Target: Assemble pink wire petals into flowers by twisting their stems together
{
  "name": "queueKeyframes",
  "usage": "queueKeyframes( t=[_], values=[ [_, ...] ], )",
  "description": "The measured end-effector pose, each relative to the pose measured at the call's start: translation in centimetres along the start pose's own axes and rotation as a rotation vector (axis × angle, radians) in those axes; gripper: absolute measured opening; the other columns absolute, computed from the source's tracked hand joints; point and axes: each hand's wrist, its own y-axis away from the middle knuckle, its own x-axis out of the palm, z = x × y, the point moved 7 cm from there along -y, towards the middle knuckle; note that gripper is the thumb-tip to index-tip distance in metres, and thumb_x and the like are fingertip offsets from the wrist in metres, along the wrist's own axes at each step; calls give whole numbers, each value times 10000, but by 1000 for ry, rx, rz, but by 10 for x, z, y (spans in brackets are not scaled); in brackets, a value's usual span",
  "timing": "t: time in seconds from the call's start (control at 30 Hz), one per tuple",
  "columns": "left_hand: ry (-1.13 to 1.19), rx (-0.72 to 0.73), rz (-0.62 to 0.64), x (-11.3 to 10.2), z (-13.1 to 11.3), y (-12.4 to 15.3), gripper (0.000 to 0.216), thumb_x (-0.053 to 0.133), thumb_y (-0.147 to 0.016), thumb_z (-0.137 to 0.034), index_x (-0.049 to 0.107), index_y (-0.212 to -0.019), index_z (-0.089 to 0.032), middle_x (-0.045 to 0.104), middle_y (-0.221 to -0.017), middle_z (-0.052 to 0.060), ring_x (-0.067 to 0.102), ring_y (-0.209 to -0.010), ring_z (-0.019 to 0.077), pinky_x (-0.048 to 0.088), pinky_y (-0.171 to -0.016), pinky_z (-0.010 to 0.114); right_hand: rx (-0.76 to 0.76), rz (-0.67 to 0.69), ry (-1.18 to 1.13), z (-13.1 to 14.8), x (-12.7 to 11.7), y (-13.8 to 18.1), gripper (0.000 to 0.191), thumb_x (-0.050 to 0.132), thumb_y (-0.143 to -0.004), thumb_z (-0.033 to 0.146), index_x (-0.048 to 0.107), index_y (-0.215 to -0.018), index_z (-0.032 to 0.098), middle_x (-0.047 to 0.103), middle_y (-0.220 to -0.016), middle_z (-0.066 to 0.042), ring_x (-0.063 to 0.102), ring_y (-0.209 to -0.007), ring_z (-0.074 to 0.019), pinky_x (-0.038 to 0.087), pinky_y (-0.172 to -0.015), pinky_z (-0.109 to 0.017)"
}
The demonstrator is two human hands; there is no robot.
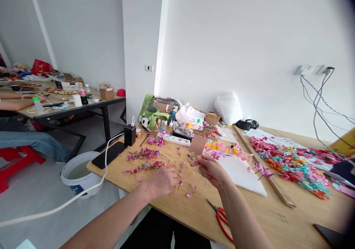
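My left hand (pixel 164 182) is low over the wooden table, fingers curled down and closed beside small purple petals on thin wire stems. What it holds, if anything, is hidden. Raised a little to the right, my right hand (pixel 211 170) is closed in a pinch; anything between its fingertips is too small to name. Purple wired flower pieces (pixel 144 154) lie in a loose heap beyond my left hand. A single pink petal (pixel 188 195) rests in front of the hands. Red-handled scissors (pixel 221 219) lie partly under my right forearm.
A white foam board (pixel 244 176) bears colourful flowers at its far end. Right of a wooden strip (pixel 274 182) spreads a pile of coloured flowers (pixel 288 160). A phone (pixel 109 155), black charger (pixel 129 135) and white cable occupy the left edge. A bucket (pixel 80 173) stands below; another person sits far left.
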Motion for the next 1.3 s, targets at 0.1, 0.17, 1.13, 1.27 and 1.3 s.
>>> queueKeyframes(
  t=[0.1,0.17,1.13,1.27,1.3],
  values=[
    [127,-15,6,-6,-3,1,210,487,-839,-118,687,-793,-159,680,-694,73,574,-735,208,420,-662,304,12,-40,-53,-5,-9,-2,217,699,-650,298,534,-636,158,704,-674,-51,187,-293,7,79,-316,-158],
    [373,-37,-10,-14,-8,1,286,445,-886,-178,700,-756,-190,686,-686,64,579,-708,186,421,-686,293,5,-59,-96,-8,-12,-4,201,718,-642,262,559,-624,140,702,-662,-56,222,-289,10,108,-305,-150],
    [595,-908,-513,13,73,13,253,461,-801,-205,645,-637,-150,614,-586,40,541,-550,150,395,-577,268,-512,-250,23,-23,67,57,347,512,-869,463,461,-645,203,375,-573,54,347,-553,-116,365,-629,-271],
    [366,-741,-350,6,59,0,185,485,-753,-97,627,-642,-137,635,-666,87,572,-741,220,401,-734,333,-502,-120,374,-3,88,56,368,458,-882,476,451,-637,202,435,-592,32,379,-558,-126,301,-538,-259],
    [336,-698,-307,6,56,-3,171,494,-740,-78,627,-648,-134,637,-676,93,573,-761,229,402,-750,342,-498,-58,414,7,90,54,364,460,-883,463,458,-630,201,452,-589,29,399,-565,-129,312,-554,-261]
  ],
)
